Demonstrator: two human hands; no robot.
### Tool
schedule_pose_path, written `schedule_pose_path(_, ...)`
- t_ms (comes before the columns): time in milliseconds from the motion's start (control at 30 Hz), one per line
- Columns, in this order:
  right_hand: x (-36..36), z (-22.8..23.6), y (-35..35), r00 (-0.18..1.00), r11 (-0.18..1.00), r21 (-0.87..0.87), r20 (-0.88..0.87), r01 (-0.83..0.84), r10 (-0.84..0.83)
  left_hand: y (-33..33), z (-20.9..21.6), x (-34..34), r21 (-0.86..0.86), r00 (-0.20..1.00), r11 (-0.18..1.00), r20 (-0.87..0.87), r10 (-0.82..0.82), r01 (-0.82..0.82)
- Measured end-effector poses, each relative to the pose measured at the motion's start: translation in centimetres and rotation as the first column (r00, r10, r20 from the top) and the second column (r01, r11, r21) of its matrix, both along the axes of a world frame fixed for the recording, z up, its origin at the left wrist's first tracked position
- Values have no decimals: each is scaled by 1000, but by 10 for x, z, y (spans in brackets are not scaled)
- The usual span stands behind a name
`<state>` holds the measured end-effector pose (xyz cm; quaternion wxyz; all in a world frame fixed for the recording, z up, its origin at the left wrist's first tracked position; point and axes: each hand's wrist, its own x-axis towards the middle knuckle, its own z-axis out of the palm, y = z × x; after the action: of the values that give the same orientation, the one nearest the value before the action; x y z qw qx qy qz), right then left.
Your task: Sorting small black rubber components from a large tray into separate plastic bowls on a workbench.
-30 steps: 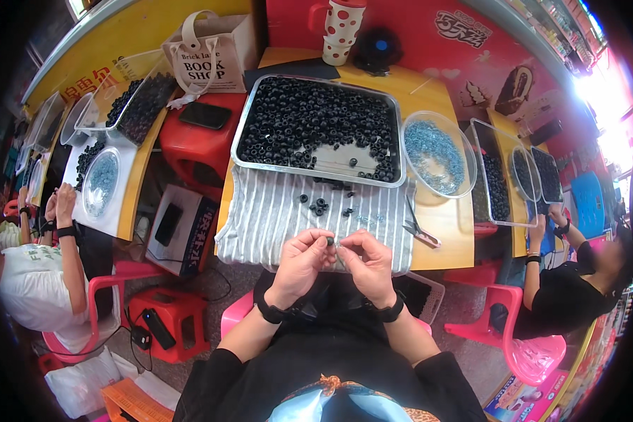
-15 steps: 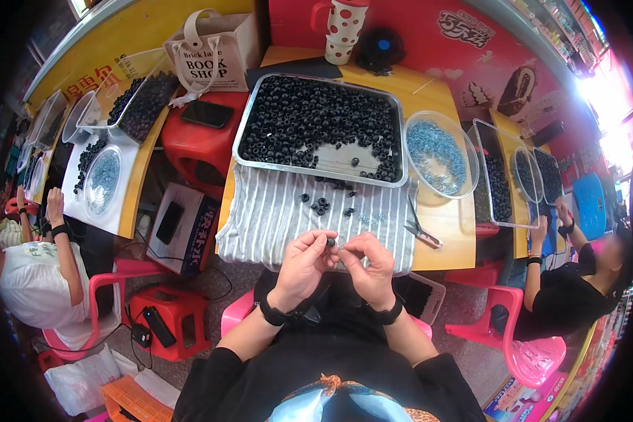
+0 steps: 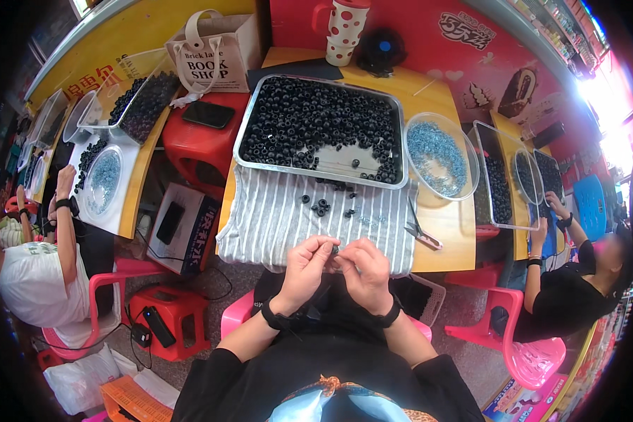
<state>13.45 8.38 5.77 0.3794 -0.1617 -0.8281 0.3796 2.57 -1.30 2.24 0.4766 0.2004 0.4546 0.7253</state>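
My left hand pinches a small black bead-like piece between thumb and fingers, over the near edge of a grey-and-white striped cloth. Against it, my right hand is closed with thumb and fingertips together; whatever is in that pinch is too small to make out. A few loose black beads lie on the cloth, with tiny clear-blue bits to their right. Beyond stands a metal tray full of black beads, many with a hole. To its right is a round clear tub of small light-blue pieces.
Scissors lie right of the cloth on the yellow table. A canvas tote bag, a polka-dot tumbler and a dark round object stand behind the tray. A phone rests on a red stool. People sit at tables on both sides.
My hands have drawn closer together, and the right fingertips now meet the black bead, partly covering it. At the left, a co-worker's hand has moved up, closer to their beads.
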Motion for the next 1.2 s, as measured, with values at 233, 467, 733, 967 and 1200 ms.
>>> schedule_pose_path(233, 2, -3, 0, 1000, 998, -58, -13, 18, -19, 0, -2, -5, 67, 987, 994, 123, -100, 92)
schedule_pose_path(467, 8, -2, 14, 975, 531, -822, -129, -207, 179, -3, -2, -22, 121, 928, 953, 221, -300, 279)
schedule_pose_path(733, -23, 7, 46, 958, 999, -30, 288, 15, -5, 1, -13, -26, 259, 857, 960, 465, -222, 107)
schedule_pose_path(967, -69, 4, 61, 822, 933, 329, 565, -143, -74, 2, -17, -24, 275, 852, 960, 487, -190, 57)
schedule_pose_path(1200, -44, 7, 56, 891, 993, -42, 439, -111, 118, 2, -18, -23, 270, 864, 962, 477, -159, 28)
